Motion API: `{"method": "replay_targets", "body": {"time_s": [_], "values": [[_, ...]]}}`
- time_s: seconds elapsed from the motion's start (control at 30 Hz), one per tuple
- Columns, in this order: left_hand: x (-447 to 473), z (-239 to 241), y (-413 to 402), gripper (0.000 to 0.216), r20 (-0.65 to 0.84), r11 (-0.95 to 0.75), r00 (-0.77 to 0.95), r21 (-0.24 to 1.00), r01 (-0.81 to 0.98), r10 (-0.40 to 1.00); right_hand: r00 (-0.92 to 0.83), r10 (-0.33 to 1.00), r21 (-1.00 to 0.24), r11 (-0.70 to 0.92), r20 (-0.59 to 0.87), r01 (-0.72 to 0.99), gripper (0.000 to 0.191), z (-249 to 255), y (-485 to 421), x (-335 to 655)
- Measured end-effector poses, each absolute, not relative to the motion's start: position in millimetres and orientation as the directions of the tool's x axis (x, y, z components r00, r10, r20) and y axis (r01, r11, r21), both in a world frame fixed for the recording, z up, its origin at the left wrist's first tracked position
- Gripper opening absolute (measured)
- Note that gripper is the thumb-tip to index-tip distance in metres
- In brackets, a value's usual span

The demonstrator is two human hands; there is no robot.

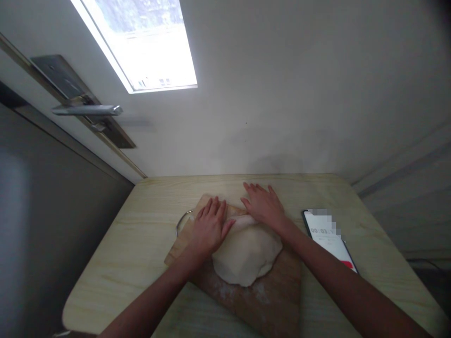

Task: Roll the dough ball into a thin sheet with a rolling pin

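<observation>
A flat, pale sheet of dough [246, 256] lies on a floured wooden cutting board [268, 300] on a light wooden table [134, 244]. My left hand [209, 227] and my right hand [264, 204] rest palms down on a rolling pin [240, 220] at the dough's far edge. Only a short pale stretch of the pin shows between the hands. The fingers of both hands are extended and pressed flat over it.
A phone [329, 239] with a lit timer screen lies on the table right of the board. A metal handle loop [182, 221] sticks out from the board's left end. Behind the table is a wall, with a door and lever handle [88, 111] at left.
</observation>
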State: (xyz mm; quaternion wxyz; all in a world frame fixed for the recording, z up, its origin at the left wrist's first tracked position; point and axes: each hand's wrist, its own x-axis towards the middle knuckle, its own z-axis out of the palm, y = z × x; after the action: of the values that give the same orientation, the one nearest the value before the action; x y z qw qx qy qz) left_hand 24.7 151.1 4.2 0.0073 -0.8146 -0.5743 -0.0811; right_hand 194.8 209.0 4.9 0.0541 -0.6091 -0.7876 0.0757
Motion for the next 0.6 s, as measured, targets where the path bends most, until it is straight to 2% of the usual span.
{"method": "replay_targets", "body": {"time_s": [0.2, 0.33, 0.47, 0.6], "values": [[23, 11, 165, 0.049, 0.101, -0.335, 0.324, 0.112, 0.936, 0.941, -0.259, 0.966, -0.216, 0.258, 0.026, 0.942, 0.052, 5, 222, 190], [20, 9, 172, 0.045, 0.127, -0.351, 0.338, 0.101, 0.931, 0.933, -0.263, 0.962, -0.225, 0.274, 0.078, 0.935, 0.048, 4, 231, 186], [20, 10, 179, 0.041, 0.129, -0.339, 0.327, 0.083, 0.937, 0.936, -0.267, 0.953, -0.201, 0.291, 0.141, 0.935, 0.044, 2, 241, 181], [19, 15, 189, 0.043, 0.065, -0.284, 0.279, 0.073, 0.956, 0.958, -0.260, 0.958, -0.151, 0.277, 0.125, 0.949, 0.040, 2, 250, 176]]}}
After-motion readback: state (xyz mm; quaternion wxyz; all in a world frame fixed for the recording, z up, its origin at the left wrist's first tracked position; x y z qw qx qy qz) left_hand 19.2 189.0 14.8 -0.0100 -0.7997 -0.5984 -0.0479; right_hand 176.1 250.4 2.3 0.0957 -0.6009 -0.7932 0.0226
